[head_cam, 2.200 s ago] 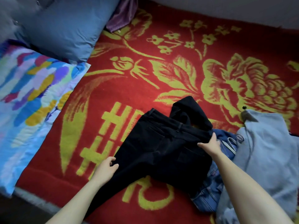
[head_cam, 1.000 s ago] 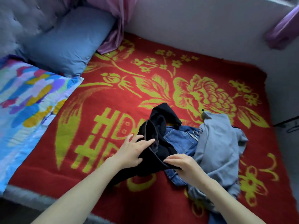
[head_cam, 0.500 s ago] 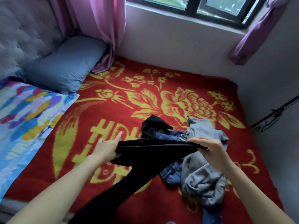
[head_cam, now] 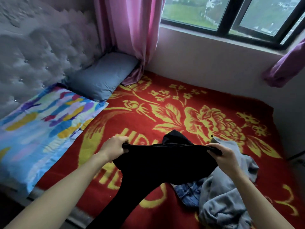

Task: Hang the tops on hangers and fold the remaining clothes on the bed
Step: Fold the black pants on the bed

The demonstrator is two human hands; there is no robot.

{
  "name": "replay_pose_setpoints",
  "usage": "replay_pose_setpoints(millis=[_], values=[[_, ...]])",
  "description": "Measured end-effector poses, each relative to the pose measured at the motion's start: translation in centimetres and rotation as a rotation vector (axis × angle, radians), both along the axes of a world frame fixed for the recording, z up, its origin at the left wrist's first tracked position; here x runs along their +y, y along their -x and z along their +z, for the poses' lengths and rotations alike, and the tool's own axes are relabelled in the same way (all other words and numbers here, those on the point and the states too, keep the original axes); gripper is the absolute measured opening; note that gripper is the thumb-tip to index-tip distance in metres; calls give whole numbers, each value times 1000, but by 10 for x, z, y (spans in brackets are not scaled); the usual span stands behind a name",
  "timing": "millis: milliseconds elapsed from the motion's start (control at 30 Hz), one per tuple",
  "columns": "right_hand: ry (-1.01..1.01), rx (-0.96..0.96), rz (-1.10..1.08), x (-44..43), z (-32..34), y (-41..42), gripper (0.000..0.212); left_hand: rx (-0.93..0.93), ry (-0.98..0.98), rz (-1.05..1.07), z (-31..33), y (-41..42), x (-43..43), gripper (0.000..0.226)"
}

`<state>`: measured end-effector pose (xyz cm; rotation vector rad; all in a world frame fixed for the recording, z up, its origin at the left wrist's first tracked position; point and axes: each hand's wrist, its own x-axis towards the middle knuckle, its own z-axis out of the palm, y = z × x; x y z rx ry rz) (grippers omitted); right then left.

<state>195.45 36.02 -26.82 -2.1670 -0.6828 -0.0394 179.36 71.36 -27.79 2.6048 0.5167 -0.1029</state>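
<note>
Just above the near half of the bed (head_cam: 142, 113), both hands are closed on a pair of black trousers (head_cam: 161, 164) and hold it up off the cover. The left hand (head_cam: 113, 146) pinches one end of the waistband with curled fingers and thumb, the right hand (head_cam: 226, 156) grips the other end the same way, and the band is pulled fairly straight between them. The seat of the trousers hangs below the band and a leg trails down over the near edge of the bed, out of view. A black fold (head_cam: 175, 138) of cloth shows just behind the waistband, resting on the bed; whether it is part of the trousers or a separate piece cannot be told. Under and beside the right forearm, toward the near right corner, lies a loose heap: a crumpled grey top (head_cam: 219, 204) on the outside and blue jeans (head_cam: 188, 194) partly under it, with the hanging trousers covering their upper part. The bed is spread with a red blanket (head_cam: 272, 179) patterned in yellow flowers. At the far left corner a blue pillow (head_cam: 102, 75) lies by the tufted grey headboard (head_cam: 33, 47), and along the left edge, nearer than the pillow and just beside it, lies a patterned quilt (head_cam: 41, 119) in blue, yellow and purple. A pink curtain (head_cam: 132, 30) hangs in that corner with its hem on the bed, beside a dark-framed window (head_cam: 194, 12) above the far edge.
</note>
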Motion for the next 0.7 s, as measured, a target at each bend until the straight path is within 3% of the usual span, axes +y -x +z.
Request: replay_pose_setpoints(millis=[167,267,433,567,700], values=[[-5,203,36,44,-14,-9,34,61,3,44,-5,23,26,11],[-24,261,17,75,-3,-23,31,-17,-79,148,10,9,52,6],[-248,0,-225,126,83,-56,12,-349,-193,255,89,-62,88,16],[-464,-253,-426,139,175,-54,14,-640,-201,232,190,-106,99,23],[-597,-388,-603,146,256,-37,27,-844,-209,173,272,-116,104,26]])
